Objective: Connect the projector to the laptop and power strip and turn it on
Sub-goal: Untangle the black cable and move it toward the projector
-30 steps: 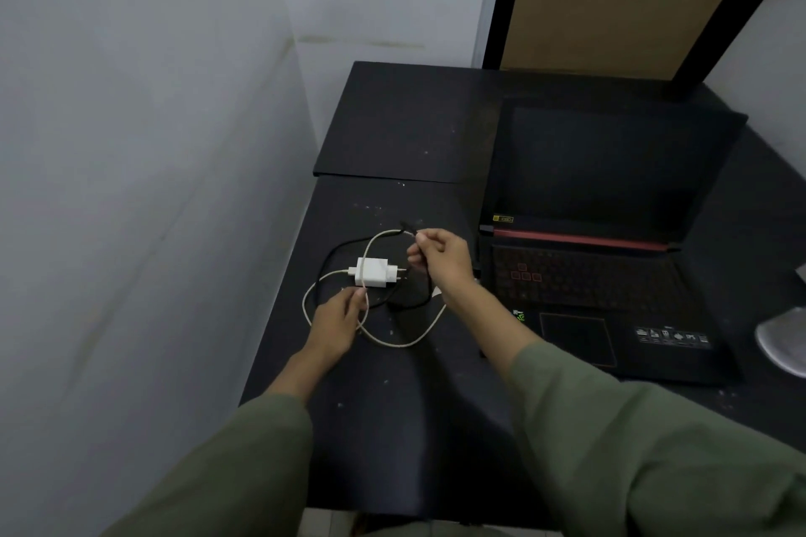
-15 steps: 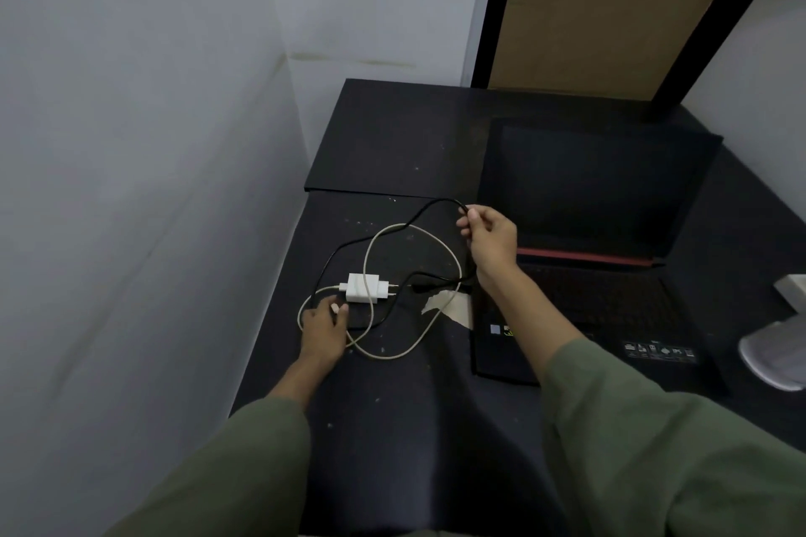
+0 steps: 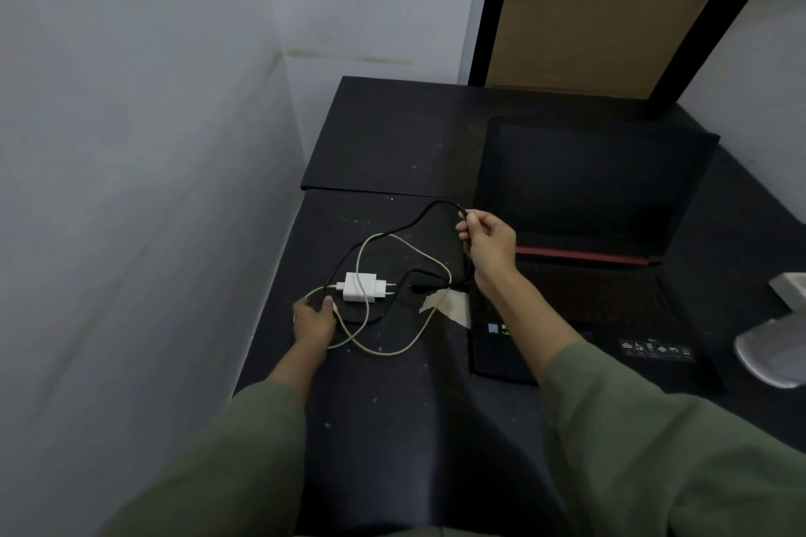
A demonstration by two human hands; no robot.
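We're over a matte black surface (image 3: 392, 405) pushed into a corner of grey-white walls. Open black laptop with a red hinge strip (image 3: 584, 270) sits on the right half, screen dark, lid tilted back.

Our right hand (image 3: 488, 244) is raised just left of the laptop's hinge, fingers curled, pinching the end of a thin black cable (image 3: 392, 231) between thumb and fingertips. The cable runs from that pinch down and left in an arc toward the left hand. Connector type at the pinched end: can't tell, too small and dark.

Our left hand (image 3: 312, 318) is down on the surface near its left edge, fingers curled over where the black cable and a cream-white cable (image 3: 392, 351) cross. It looks like it grips them, but whether one or both is hidden under the fingers.

Small white plug-in charger block (image 3: 364, 287) lies flat between the hands, prongs pointing right, cream-white cable looped around it and over its body. A short black plug end (image 3: 421, 287) lies just right of the prongs, near a torn pale patch (image 3: 449, 305) in the surface by the laptop's left edge.

At the far right edge: a white, rounded object (image 3: 772, 355), partly cut off, likely the projector, well apart from both hands. A brown board in a black frame (image 3: 602, 4) leans behind the laptop.
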